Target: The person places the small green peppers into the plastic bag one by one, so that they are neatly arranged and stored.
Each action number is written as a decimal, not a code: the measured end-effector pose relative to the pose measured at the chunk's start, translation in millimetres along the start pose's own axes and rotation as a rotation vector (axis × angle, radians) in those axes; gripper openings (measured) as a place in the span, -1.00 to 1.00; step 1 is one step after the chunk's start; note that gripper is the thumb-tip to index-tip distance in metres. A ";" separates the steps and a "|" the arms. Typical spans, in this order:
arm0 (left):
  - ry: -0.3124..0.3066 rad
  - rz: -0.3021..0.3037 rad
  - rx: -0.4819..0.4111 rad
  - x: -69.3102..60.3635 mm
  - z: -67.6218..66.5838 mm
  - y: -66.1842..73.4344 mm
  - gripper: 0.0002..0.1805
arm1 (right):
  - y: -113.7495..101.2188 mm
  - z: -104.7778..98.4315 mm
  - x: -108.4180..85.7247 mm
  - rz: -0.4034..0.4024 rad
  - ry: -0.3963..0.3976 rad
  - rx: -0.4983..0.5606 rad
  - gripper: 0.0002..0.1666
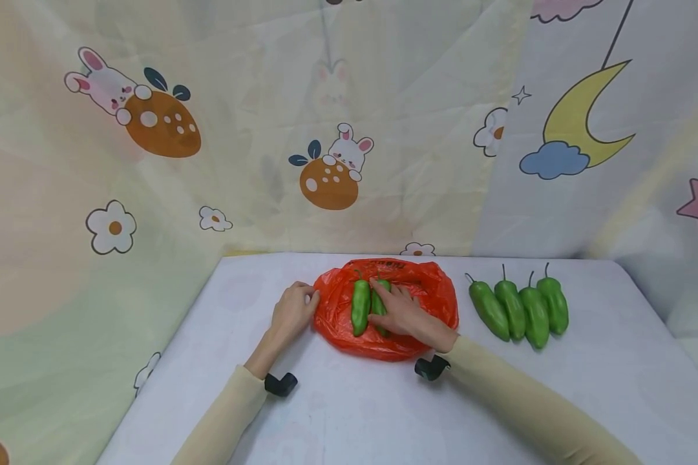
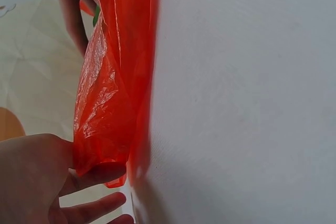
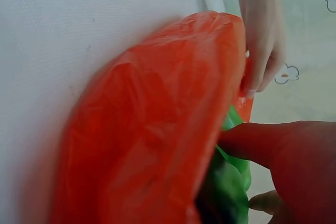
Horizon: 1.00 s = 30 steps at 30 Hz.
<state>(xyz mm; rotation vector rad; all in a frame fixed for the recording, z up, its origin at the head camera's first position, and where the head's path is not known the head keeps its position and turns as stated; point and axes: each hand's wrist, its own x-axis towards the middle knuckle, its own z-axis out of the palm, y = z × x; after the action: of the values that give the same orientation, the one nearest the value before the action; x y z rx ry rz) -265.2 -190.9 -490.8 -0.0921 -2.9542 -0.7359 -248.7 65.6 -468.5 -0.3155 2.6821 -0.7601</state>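
Observation:
A red plastic bag (image 1: 349, 345) lies spread and partly opened on the table, with two green peppers in it. The left-hand green pepper (image 1: 360, 307) lies untouched. The other green pepper (image 1: 379, 310) is partly covered by my right hand (image 1: 406, 312), whose thumb and fingers hold it from both sides. In the right wrist view, the bag's red side (image 3: 152, 124) hides much of the peppers. My left hand (image 1: 294, 310) pinches the left rim of the bag between thumb and forefinger. Its other fingers are spread below the bag in the left wrist view.
Several more green peppers (image 1: 536, 316) lie side by side on the right of the white table (image 1: 349, 413), stems pointing to the back. A patterned cloth (image 1: 256, 129) hangs behind the table and along its sides. A small black device sits on each wrist.

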 end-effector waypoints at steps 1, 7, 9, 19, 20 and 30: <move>-0.001 -0.002 -0.004 -0.1 0.2 0.0 -0.67 | 0.2 -0.4 -0.1 0.003 0.001 -0.004 0.05; 0.017 0.010 0.000 -0.4 -0.1 1.4 -0.68 | 1.6 -4.0 -1.4 0.012 0.005 -0.008 0.07; 0.027 0.017 0.001 -0.3 -0.7 2.0 -0.69 | 2.2 -5.7 -2.3 0.007 0.002 -0.003 0.07; 0.019 0.017 -0.006 0.1 -1.7 1.8 -0.67 | 4.2 -14.1 -6.9 0.041 -0.031 -0.018 0.09; 0.016 0.014 -0.008 0.0 -1.7 1.6 -0.67 | 4.5 -14.9 -7.3 0.050 -0.033 -0.021 0.08; 0.003 0.001 -0.016 -0.5 -1.5 2.0 -0.66 | 9.2 -27.3 -12.3 0.013 -0.017 -0.082 0.07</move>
<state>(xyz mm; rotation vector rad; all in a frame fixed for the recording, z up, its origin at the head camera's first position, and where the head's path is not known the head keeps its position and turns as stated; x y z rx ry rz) -264.4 -189.9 -488.6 -0.0931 -2.9460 -0.7588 -248.8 89.7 -448.5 -0.3222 2.7013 -0.6422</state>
